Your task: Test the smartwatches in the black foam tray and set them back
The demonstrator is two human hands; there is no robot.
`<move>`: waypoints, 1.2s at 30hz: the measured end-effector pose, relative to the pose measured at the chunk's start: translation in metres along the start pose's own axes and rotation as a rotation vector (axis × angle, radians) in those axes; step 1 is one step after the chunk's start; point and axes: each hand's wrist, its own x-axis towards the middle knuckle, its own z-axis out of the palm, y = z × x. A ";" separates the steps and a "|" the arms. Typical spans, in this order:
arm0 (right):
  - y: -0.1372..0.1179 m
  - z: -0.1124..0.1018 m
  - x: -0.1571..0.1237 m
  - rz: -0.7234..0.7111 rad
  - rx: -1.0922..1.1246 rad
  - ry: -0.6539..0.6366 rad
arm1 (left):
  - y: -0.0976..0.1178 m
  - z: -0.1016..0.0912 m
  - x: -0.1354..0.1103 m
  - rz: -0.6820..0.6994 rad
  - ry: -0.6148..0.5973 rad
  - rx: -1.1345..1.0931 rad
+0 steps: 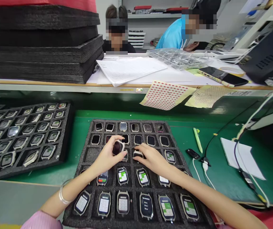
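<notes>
A black foam tray [133, 190] lies before me, its compartments holding smartwatch bodies without straps. Between thumb and fingers, my left hand [109, 152] grips a smartwatch [118, 148] with a dark screen, raised above the tray's third row. My right hand [150, 156] is closed round another smartwatch [138, 154] in the same row; the fingers partly cover it. One compartment [92, 155] left of my left hand has no watch in it. In the front rows, several watches [167, 208] show lit screens in white and green, while the back rows look mostly dark.
A second foam tray [66, 140] of watches stands at the left. Stacked black foam [41, 47] rises on the shelf. A green pen [197, 140], a small black device [193, 154], cables and white paper [243, 156] lie at the right. Two people are beyond the shelf.
</notes>
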 end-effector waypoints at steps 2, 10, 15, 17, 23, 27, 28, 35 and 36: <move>0.000 -0.008 -0.003 -0.038 0.153 -0.005 | 0.003 0.000 -0.002 0.005 -0.004 0.049; -0.014 -0.038 0.018 0.127 1.067 0.111 | 0.006 0.001 -0.004 -0.005 0.047 0.183; -0.010 -0.041 0.027 0.111 1.277 0.085 | 0.003 -0.001 -0.001 0.022 0.078 0.187; -0.008 -0.040 0.025 0.077 1.388 -0.011 | 0.003 -0.001 0.000 0.019 0.063 0.167; -0.003 -0.038 0.021 0.023 1.449 -0.075 | 0.002 -0.002 0.001 0.003 0.049 0.088; -0.001 -0.036 0.021 0.002 1.456 -0.043 | 0.002 -0.002 0.000 0.003 0.040 0.088; -0.002 -0.036 0.021 0.001 1.467 -0.038 | 0.003 -0.001 -0.001 0.001 0.039 0.089; -0.004 -0.037 0.017 0.033 1.549 -0.181 | 0.006 0.001 -0.003 0.005 0.034 0.065; -0.004 -0.038 0.017 0.037 1.562 -0.191 | 0.007 0.001 -0.003 0.008 0.029 0.060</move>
